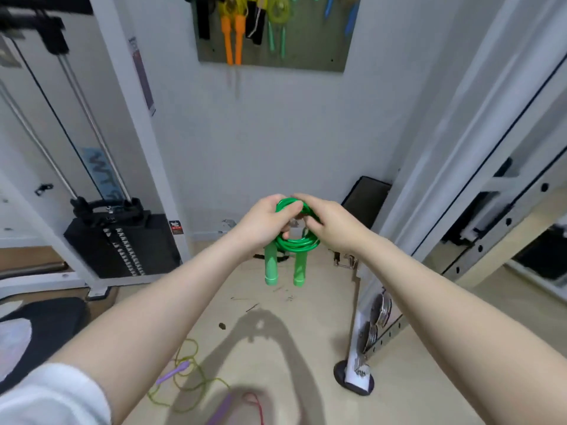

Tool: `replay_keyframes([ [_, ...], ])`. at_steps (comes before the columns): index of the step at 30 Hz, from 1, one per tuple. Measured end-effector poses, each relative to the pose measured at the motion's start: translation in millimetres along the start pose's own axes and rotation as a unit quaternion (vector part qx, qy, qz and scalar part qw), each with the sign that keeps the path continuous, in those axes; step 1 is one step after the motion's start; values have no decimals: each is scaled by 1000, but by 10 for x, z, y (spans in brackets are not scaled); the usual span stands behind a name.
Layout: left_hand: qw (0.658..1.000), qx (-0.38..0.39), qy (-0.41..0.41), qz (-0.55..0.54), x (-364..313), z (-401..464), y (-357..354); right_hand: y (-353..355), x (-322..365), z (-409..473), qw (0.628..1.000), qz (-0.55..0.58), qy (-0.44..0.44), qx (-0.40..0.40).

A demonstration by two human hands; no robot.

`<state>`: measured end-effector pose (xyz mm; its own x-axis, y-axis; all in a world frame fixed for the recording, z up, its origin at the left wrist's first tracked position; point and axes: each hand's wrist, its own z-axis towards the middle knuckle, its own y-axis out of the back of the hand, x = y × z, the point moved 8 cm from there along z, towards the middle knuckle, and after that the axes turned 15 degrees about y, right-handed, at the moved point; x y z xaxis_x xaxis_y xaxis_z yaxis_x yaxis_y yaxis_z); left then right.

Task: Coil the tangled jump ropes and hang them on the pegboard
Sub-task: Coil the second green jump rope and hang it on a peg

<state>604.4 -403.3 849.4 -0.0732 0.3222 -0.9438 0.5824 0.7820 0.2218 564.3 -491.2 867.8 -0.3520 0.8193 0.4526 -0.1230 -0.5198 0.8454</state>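
A green jump rope (296, 243) is coiled into a small bundle in front of me, its two green handles hanging straight down. My left hand (265, 223) grips the left side of the coil, thumb over the top strands. My right hand (329, 225) pinches the top right of the coil. On the wall above hangs the grey pegboard (276, 61), carrying an orange-handled rope (233, 38), a green-handled one and several others. A yellow-green rope with purple handles (187, 374) lies tangled on the floor below, beside a red cord (259, 406).
A black weight stack (122, 240) of a cable machine stands at the left. A white rack post with plates (372, 329) rises at the right on a round foot. A dark pad (365, 199) leans against the wall. Beige floor lies between them.
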Motion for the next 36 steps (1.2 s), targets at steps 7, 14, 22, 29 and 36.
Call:
replay_keyframes([
  [7, 981, -63, -117, 144, -706, 587, 71, 502, -531, 589, 985, 156, -16, 67],
  [14, 975, -96, -151, 134, -1258, 1779, 447, 913, -1396, 1486, 932, 358, -56, -25],
  [22, 985, 0, -173, 23, -2240, 3693, 1037, 1727, -2528, 3094, 870, 423, -55, -246],
  [29, 967, 19, -243, 75, -3308, 4818, 1155, 2673, -3075, 3973, 889, 267, -34, -370],
  [36, 923, -66, -365, 101, -4412, 5448, 1040, 3765, -3523, 4481, 889, 173, 67, -419],
])
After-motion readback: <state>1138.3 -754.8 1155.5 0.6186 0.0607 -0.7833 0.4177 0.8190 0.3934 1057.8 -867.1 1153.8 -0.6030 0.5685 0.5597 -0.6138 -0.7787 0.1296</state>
